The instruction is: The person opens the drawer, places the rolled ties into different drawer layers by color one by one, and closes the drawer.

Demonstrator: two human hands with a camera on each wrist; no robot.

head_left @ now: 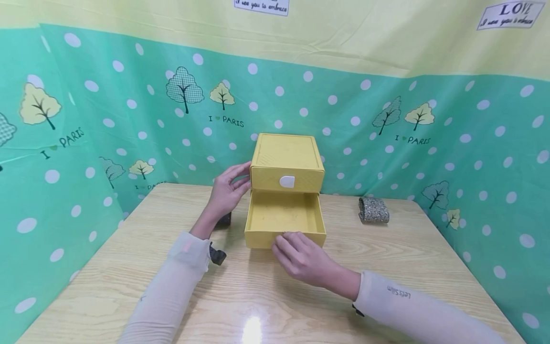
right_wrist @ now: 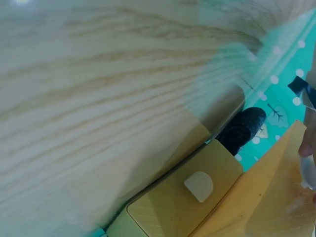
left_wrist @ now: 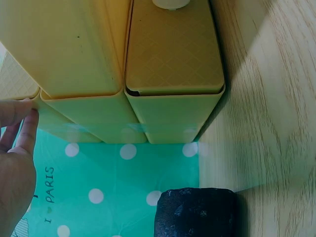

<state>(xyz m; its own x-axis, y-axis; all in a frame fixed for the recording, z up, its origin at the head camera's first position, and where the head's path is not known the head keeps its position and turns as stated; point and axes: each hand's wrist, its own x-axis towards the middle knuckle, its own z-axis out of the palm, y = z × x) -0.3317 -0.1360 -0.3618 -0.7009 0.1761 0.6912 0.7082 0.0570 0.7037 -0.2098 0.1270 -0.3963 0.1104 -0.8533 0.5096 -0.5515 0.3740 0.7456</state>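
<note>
At far left, a teal cloth curtain [head_left: 96, 191] hangs in soft folds, printed with pale oval dots and rounded trees. Below it spreads my wood-grain tabletop [head_left: 129, 267], pale and glossy, a bright glare near its front. My left arm reaches up in a thin, whitish sleeve [head_left: 167, 286], a black strap [head_left: 217, 254] at the wrist. Partly hidden behind that wrist lies a dark, rough-surfaced bundle [left_wrist: 195, 212], blocky with rounded edges, near the cabinet's side.

My left hand [head_left: 225, 192] rests against the upper left side of the yellow drawer cabinet [head_left: 285, 152], thumb and fingers apart and loosely extended. The cabinet stands upright around the middle of the table, a smooth, boxy stack of three tiers with rounded corners. Its top drawer front [head_left: 266, 177] is closed, faintly patterned with a fine lattice, and bears a white tab [head_left: 287, 181] rounded at one end. The middle drawer [head_left: 259, 239] is pulled out, a shallow, thin-walled tray with a smooth inside. The bottom drawer [left_wrist: 173, 54] sits closed beneath, its face embossed with diamonds.

My right hand [head_left: 301, 258] grips the middle drawer's front, fingers curled together at its upper edge. Farther right, well apart from the cabinet, lies a speckled grey roll [head_left: 374, 210], flattened and fabric-like.
</note>
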